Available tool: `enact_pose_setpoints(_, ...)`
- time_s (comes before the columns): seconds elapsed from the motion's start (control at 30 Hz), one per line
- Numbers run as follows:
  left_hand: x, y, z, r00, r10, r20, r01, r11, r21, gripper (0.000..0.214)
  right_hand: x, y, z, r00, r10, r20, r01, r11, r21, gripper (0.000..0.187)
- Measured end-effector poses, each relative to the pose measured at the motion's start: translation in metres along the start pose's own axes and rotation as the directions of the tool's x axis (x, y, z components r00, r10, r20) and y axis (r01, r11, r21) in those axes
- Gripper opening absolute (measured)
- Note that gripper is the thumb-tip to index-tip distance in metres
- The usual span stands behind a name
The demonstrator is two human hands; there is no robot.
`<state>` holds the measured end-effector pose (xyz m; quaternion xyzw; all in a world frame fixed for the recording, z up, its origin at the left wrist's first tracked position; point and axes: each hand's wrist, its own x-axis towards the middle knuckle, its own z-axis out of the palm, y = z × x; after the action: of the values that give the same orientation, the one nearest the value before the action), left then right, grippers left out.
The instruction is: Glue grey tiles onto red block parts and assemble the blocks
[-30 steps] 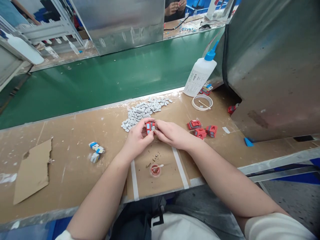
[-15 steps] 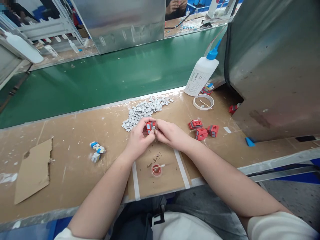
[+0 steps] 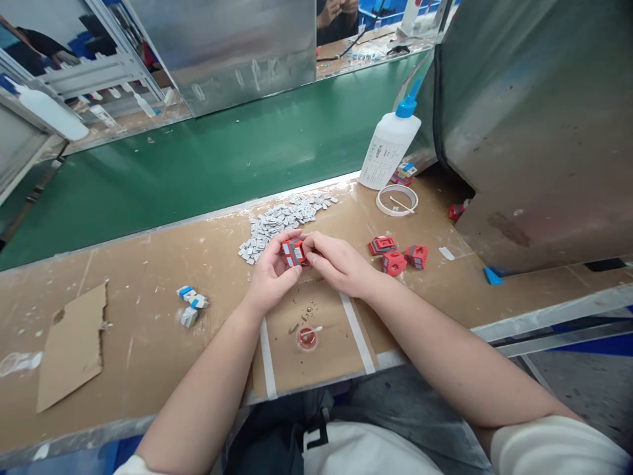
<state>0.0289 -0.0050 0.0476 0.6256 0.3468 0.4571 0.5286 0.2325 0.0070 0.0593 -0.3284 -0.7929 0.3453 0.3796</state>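
Observation:
A small red and grey plastic toy piece [image 3: 293, 252], which looks like a vehicle body, is held between the fingers and thumb of my left hand [image 3: 271, 276]. From the right, my right hand [image 3: 340, 265] has its closed fingertips against the same piece; whether a tiny part is pinched there I cannot make out. Just behind my hands spreads a pile of small light-grey flat pieces [image 3: 277, 221]. Below them stands a little cup of reddish liquid [image 3: 307, 340] with a cotton swab [image 3: 312, 331] across it. Several similar red pieces [image 3: 394, 263] lie right of my right hand.
A white squeeze bottle [image 3: 388, 148] with a blue nozzle stands behind a roll of tape [image 3: 397, 200]. White-and-blue blocks [image 3: 192, 303] and torn cardboard [image 3: 74, 346] lie left. A green belt [image 3: 222, 148] runs behind; a metal housing [image 3: 534, 145] bounds the right. Another person's hands [image 3: 336, 9] show beyond.
The red piece has turned in my left hand, showing more of its windowed side. My left thumb has lowered and my right fingers have shifted along its edge. The whole view has moved slightly.

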Motion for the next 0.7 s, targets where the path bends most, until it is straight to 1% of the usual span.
enact_pose_setpoints(0.1,0.000,0.000,0.001,0.999,-0.022,0.025,0.023,0.999,-0.049,0.060,-0.001,-0.001,-0.002,0.998,0.028,-0.049,-0.028,1.000,-0.001,0.015)
enact_pose_setpoints(0.17,0.001,0.002,0.000,1.000,-0.005,0.017,0.006,0.998,-0.063,0.059,-0.002,-0.002,-0.005,0.997,0.015,-0.074,-0.018,0.999,-0.040,0.019)
enact_pose_setpoints(0.2,0.001,0.003,0.000,1.000,0.005,0.004,-0.005,0.998,-0.061,0.058,-0.002,-0.003,-0.007,0.998,-0.004,-0.060,0.000,0.998,-0.059,0.023)
enact_pose_setpoints(0.23,0.001,0.004,0.000,1.000,0.016,-0.013,-0.016,0.998,-0.053,0.056,-0.003,-0.003,-0.008,0.999,-0.029,-0.017,0.028,0.997,-0.071,0.027)
enact_pose_setpoints(0.3,0.001,0.007,0.000,0.998,0.030,-0.048,-0.031,0.999,-0.016,0.052,-0.004,-0.004,-0.011,0.986,-0.095,0.139,0.103,0.993,-0.058,0.035)
enact_pose_setpoints(0.37,0.001,0.010,0.000,0.996,0.048,-0.073,-0.046,0.999,0.023,0.047,-0.005,-0.005,-0.011,0.940,-0.163,0.301,0.175,0.985,-0.011,0.041)
enact_pose_setpoints(0.43,0.001,0.011,0.000,0.993,0.070,-0.092,-0.067,0.997,0.040,0.045,-0.006,-0.007,-0.011,0.899,-0.205,0.386,0.211,0.977,0.027,0.042)
enact_pose_setpoints(0.5,0.000,0.013,0.001,0.989,0.089,-0.114,-0.083,0.995,0.056,0.044,-0.006,-0.009,-0.010,0.876,-0.202,0.438,0.195,0.979,0.061,0.042)
enact_pose_setpoints(0.6,-0.001,0.013,0.002,0.984,0.107,-0.140,-0.092,0.989,0.113,0.042,-0.006,-0.015,-0.011,0.826,-0.133,0.548,0.100,0.991,0.089,0.046)
enact_pose_setpoints(0.7,0.000,0.013,0.002,0.980,0.132,-0.150,-0.106,0.980,0.170,0.041,-0.007,-0.023,-0.011,0.767,-0.055,0.640,0.033,0.998,0.046,0.050)
